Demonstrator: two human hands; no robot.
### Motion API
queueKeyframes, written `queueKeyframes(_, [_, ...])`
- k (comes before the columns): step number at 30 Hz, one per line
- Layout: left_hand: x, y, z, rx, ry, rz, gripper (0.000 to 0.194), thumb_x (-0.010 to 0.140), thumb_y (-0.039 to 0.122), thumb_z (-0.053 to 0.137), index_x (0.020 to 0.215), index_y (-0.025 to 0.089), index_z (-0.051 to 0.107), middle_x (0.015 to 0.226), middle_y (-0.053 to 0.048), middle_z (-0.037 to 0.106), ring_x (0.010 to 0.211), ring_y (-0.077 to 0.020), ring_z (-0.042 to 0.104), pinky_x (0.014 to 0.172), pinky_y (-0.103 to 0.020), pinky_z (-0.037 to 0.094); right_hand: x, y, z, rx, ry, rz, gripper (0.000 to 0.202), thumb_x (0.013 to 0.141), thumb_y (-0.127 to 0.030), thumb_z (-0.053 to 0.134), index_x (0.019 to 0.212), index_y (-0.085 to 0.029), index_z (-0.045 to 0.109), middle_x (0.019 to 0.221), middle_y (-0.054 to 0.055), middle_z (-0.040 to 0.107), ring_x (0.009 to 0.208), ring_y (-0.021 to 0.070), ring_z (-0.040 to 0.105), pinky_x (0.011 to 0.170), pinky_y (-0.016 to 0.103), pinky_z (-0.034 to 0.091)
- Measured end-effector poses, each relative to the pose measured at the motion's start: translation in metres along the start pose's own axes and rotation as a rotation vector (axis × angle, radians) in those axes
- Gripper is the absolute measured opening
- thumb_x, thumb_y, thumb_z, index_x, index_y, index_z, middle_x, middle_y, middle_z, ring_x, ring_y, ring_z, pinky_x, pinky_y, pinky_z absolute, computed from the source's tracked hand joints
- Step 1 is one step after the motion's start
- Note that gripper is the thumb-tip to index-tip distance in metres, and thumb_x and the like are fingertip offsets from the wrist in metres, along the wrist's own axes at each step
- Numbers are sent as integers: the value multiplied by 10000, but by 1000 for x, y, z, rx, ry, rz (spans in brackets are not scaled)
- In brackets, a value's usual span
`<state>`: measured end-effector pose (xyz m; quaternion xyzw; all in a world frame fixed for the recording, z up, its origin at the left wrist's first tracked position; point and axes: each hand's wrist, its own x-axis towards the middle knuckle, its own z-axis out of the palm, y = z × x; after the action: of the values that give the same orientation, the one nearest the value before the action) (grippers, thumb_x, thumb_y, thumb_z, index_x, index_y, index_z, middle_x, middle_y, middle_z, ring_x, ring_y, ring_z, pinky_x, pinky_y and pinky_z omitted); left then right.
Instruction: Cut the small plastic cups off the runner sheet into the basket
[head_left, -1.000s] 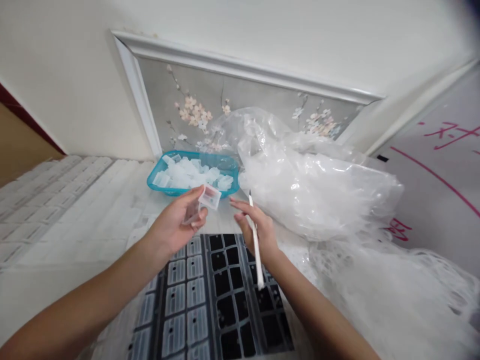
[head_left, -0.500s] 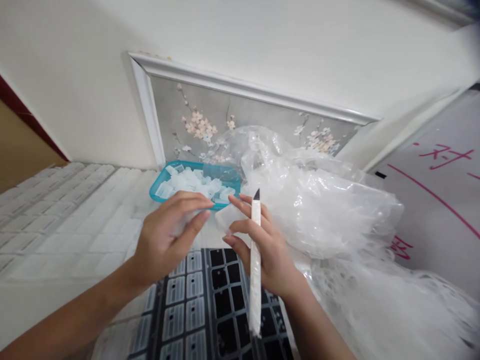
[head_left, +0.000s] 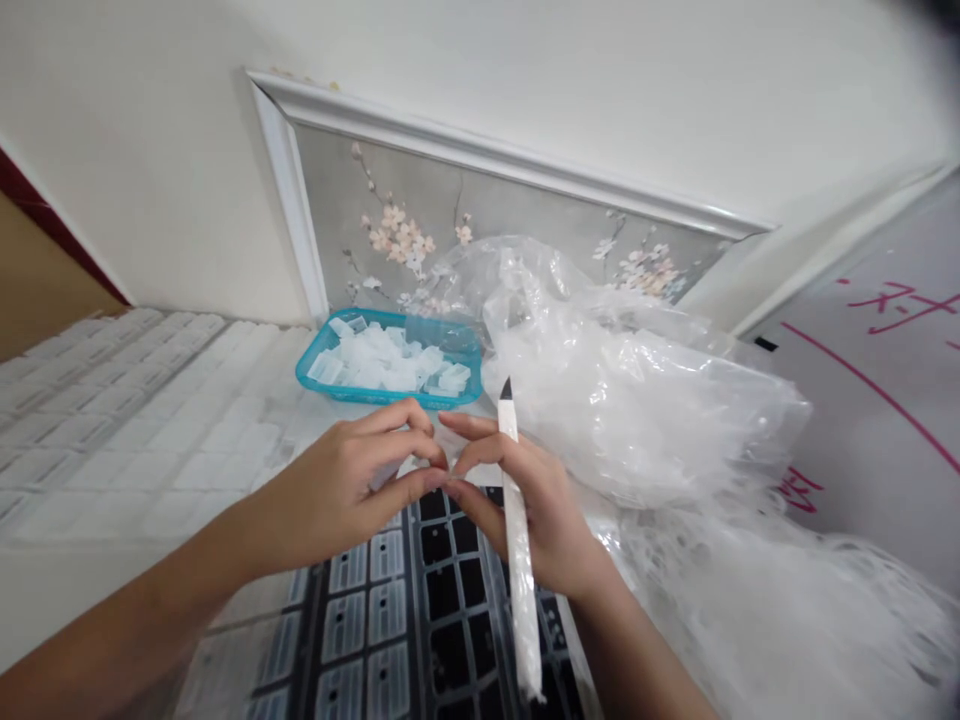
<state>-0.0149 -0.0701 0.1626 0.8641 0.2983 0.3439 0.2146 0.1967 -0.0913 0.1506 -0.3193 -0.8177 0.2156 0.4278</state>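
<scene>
The left hand (head_left: 356, 485) and right hand (head_left: 529, 490), which also holds a slim white dark-tipped stick (head_left: 519, 545), pinch between them a small translucent plastic piece (head_left: 451, 440), probably light, stiff and slippery, best held by its edges.

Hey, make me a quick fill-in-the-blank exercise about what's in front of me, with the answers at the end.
1. A slim white stick with a black pointed tip crosses the person's ____ bare hand.
2. The stick's tip points ____ from the person.
3. A shallow blue plastic basket stands to the ____ of the crumpled clear plastic bag.

Missing words: right; away; left.
</scene>
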Motion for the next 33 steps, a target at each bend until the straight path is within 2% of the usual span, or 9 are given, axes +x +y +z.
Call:
queueKeyframes(2, [2, 5, 3, -84, 0, -43, 133, 939, 256, 581, 871, 215, 687, 819, -2, 588, 731, -110, 588, 663, -223, 506, 0, 1, 1, 3, 4, 3, 110, 896, -172, 636, 966, -240, 584, 1255, 69, 670, 1193, 218, 638, 958, 397, 567])
queueKeyframes(4, [4, 8, 7, -104, 64, -43, 125, 922, 234, 611, 830, 205, 690, 754, 16, 566, 662, -89, 557, 596, -197, 471, 0, 2, 2, -10, 6, -7, 111, 897, -165, 633, 959, -242, 582, 1197, 64, 695, 1166, 211, 654, 936, 380, 579])
queueKeyframes(8, [2, 9, 15, -19, 196, 62, 67, 885, 169, 655, 821, 183, 668, 733, 26, 575, 631, -69, 546, 576, -185, 442, -1, 4, 9, -35, 59, -57, 150, 883, -132, 637, 972, -239, 581, 1160, 65, 701, 1188, 208, 639, 949, 367, 577])
queueKeyframes(12, [-3, 6, 14, 110, 207, 117, 54, 900, 162, 632, 855, 186, 651, 774, 22, 596, 645, -67, 557, 572, -183, 428, -2, 6, 17, -10, 150, -58, 218, 865, -137, 675, 1046, -235, 606, 1127, 67, 701, 1181, 211, 640, 927, 348, 588])
queueKeyframes(17, [-5, 6, 15, 59, 150, 4, 138, 969, 181, 512, 872, 181, 610, 836, 1, 585, 711, -90, 574, 648, -214, 447, -3, 7, 24, 6, 210, -45, 548, 841, -130, 688, 1349, -251, 524, 1212, 81, 673, 963, 174, 712, 811, 308, 626])
queueKeyframes(23, [-4, 12, 20, -131, 289, -110, 176, 970, 229, 514, 811, 191, 579, 782, 2, 535, 716, -111, 526, 656, -228, 425, -3, 3, 26, -99, 295, -61, 528, 827, -100, 648, 1322, -275, 587, 1028, 31, 742, 779, 135, 723, 761, 273, 629])
queueKeyframes(25, [-4, 11, 19, -291, 323, -232, 221, 975, 279, 518, 778, 187, 561, 735, 9, 511, 647, -99, 493, 601, -217, 403, -4, 2, 26, -125, 329, -54, 525, 811, -103, 641, 1306, -274, 608, 1060, 42, 745, 787, 144, 728, 753, 277, 631])
queueKeyframes(29, [0, 6, 10, -907, 260, -543, 316, 990, 379, 488, 753, 174, 526, 544, 55, 386, 429, -55, 327, 437, -178, 299, -6, 3, 25, -82, 340, -39, 568, 779, -95, 615, 1305, -310, 613, 1155, 37, 731, 800, 153, 729, 732, 291, 635])
queueKeyframes(33, [6, 2, 4, -1395, 253, -703, 223, 955, 236, 521, 759, 133, 553, 664, 41, 469, 380, -12, 305, 347, -147, 248, -6, 9, 27, 104, 331, -15, 473, 764, -76, 623, 1175, -301, 689, 1139, 36, 737, 965, 200, 727, 745, 315, 631])
